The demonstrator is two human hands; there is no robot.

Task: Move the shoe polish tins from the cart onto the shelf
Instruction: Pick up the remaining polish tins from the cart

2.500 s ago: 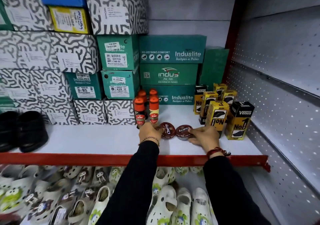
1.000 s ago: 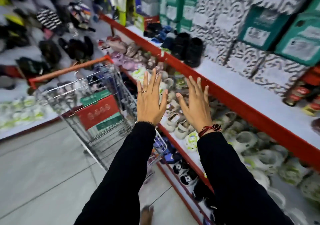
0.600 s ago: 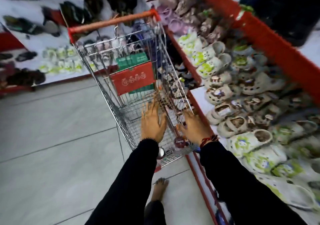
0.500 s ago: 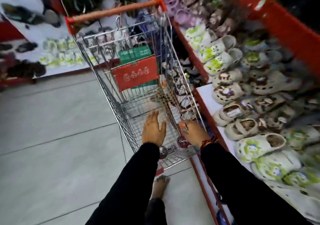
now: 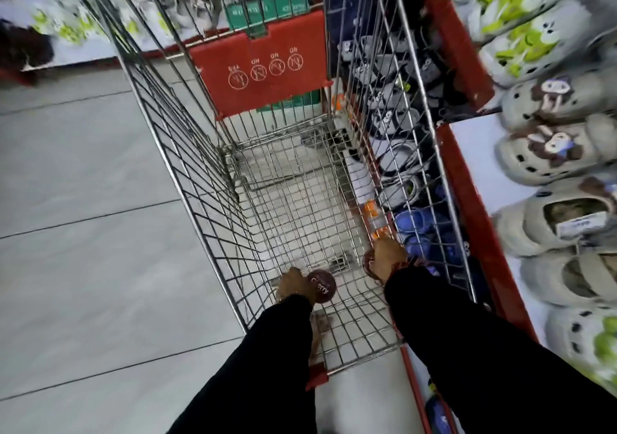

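Both my arms reach down into a wire shopping cart (image 5: 207, 179). My left hand (image 5: 293, 285) is closed around a round dark-red shoe polish tin (image 5: 322, 287) with white lettering on its lid, near the cart's bottom. My right hand (image 5: 387, 256) grips a second dark-red tin (image 5: 368, 261) against the cart's right side; only the tin's left edge shows past my fingers. The upper shelf where the tins go is out of view.
The cart has a red child-seat flap (image 5: 263, 66) at its far end. A red-edged lower shelf (image 5: 467, 173) with grey and green clogs (image 5: 554, 153) runs along the right. Grey tiled floor (image 5: 83, 233) lies on the left.
I turned from the shelf to the cart and lowered both open hands into it. Each hand has now closed on a tin at the cart's bottom.
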